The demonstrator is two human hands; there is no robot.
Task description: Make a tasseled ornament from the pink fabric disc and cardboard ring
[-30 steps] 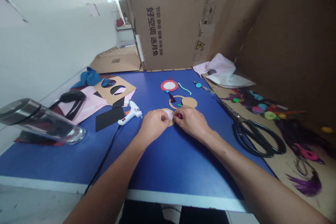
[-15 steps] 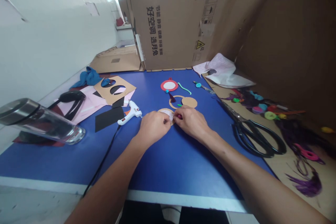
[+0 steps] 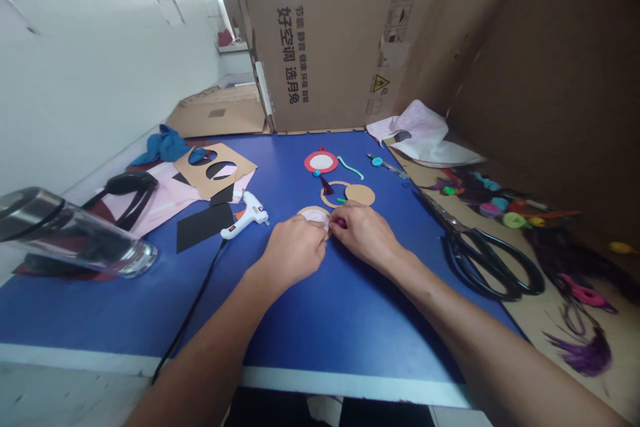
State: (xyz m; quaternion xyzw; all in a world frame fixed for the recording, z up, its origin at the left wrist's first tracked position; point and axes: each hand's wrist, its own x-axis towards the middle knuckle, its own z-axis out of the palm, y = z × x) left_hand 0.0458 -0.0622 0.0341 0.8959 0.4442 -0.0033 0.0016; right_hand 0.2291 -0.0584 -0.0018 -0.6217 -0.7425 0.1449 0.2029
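A tan cardboard round with a whitish centre [image 3: 315,215] lies on the blue table [image 3: 320,320], partly covered by both hands. My left hand [image 3: 295,250] is closed over its near left edge; whatever its fingers hold is hidden. At the right edge my right hand [image 3: 363,230] pinches something small and dark pink [image 3: 342,221]. Just beyond it are a plain cardboard disc [image 3: 360,195] and a thin cardboard ring [image 3: 326,195]. Farther back lies a red-rimmed white oval [image 3: 321,161] with a dark tassel [image 3: 327,185].
White glue gun [image 3: 246,215], black paper [image 3: 204,227] and a glass bottle [image 3: 90,240] stand or lie to the left. Large black scissors [image 3: 493,263] and a craft knife [image 3: 393,167] lie right. A big cardboard box [image 3: 330,33] rises behind.
My left hand has shifted slightly toward me, and its fingers have moved down at the round's near edge. My right hand stays almost in place. The view has turned slightly.
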